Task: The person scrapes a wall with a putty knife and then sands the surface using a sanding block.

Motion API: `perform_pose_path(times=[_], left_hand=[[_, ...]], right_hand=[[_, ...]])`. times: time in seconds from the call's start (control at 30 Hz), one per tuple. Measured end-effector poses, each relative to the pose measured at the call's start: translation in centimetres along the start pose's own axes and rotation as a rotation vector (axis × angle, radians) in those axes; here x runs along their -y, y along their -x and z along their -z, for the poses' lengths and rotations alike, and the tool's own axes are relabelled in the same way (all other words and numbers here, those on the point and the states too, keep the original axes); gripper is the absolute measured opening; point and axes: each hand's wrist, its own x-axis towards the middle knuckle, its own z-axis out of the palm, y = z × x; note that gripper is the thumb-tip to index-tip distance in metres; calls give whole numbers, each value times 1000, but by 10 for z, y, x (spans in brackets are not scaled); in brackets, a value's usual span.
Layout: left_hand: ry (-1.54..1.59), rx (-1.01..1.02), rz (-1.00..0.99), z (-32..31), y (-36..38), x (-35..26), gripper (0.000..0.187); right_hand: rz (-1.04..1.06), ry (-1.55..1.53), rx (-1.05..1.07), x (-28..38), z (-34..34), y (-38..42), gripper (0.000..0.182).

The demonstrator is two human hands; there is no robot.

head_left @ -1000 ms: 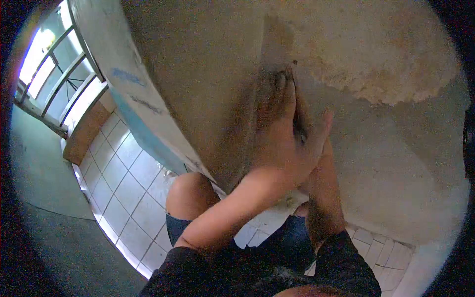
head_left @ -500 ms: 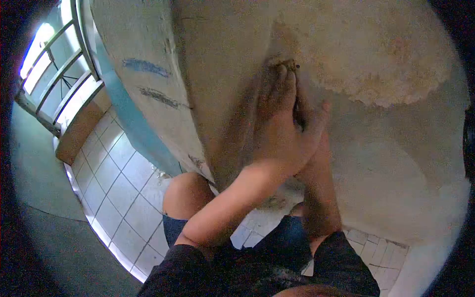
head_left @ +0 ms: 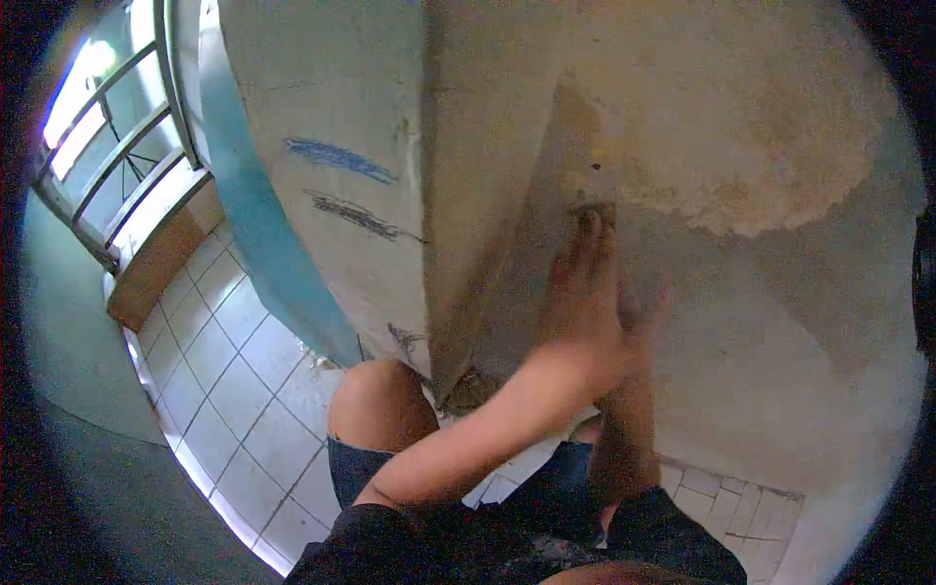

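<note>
And here are both hands up against the wall, just right of its corner and below the pale, rough-edged patch. A thin brownish piece peeks out at the fingertips; too blurred to say what it is. It looks light and flat, probably a bit flexible, so the firm plaster would have to back it up. The best hold seems to be flat fingers spread across its back, pressure even, with no pinching at one edge. The wall itself looks stiff and heavy, likely dusty, and perhaps crumbly along that patch.

Now the pose: the left hand lies open, its fingers straight and close together, pointing up the wall, its thumb out to the side. The right hand appears to be underneath, mostly hidden; whether it grips the piece, I cannot tell. The left forearm slants in from the lower left, the right one rises more steeply, and they meet at the hands, above the knee.
</note>
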Motion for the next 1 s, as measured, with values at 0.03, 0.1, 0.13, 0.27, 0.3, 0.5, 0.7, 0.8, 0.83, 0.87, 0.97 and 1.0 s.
perform_pose_path(times=[0.03, 0.1, 0.13, 0.27, 0.3, 0.5, 0.7, 0.8, 0.83, 0.87, 0.97, 1.0], left_hand=[[-2, 10, -27, -7, 4, -1, 74], [-37, 77, 12, -10, 9, -11, 77], [-72, 140, 41, -9, 12, -16, 80], [10, 76, 11, 3, 11, -27, 78], [-6, 19, -23, 7, 12, -29, 77], [1, -93, -42, 17, -4, -11, 74], [44, -60, -60, 8, -14, 2, 74], [47, -116, -78, 9, -20, 6, 74], [26, -143, -92, 10, -22, 7, 73], [26, -138, -90, 13, -19, 6, 73], [-44, -95, -64, 25, -21, 4, 73], [20, -105, -52, 30, -26, 4, 73]], right_hand=[[-1, -5, 4, -2, 3, 11, 50], [-23, -15, -1, -2, 1, 25, 50], [-35, -18, -8, -1, 3, 31, 51], [-69, -9, -32, 11, 6, 28, 51], [-73, -8, -37, 13, 6, 31, 51], [-90, -25, -82, 17, -11, 41, 52], [-89, -51, -130, 12, -14, 31, 52], [-102, -54, -140, 11, -17, 35, 53], [-108, -56, -142, 10, -18, 36, 53], [-114, -63, -147, 9, -16, 28, 53], [-100, -86, -149, 5, -12, 13, 53], [-107, -90, -148, 4, -14, 28, 53]])
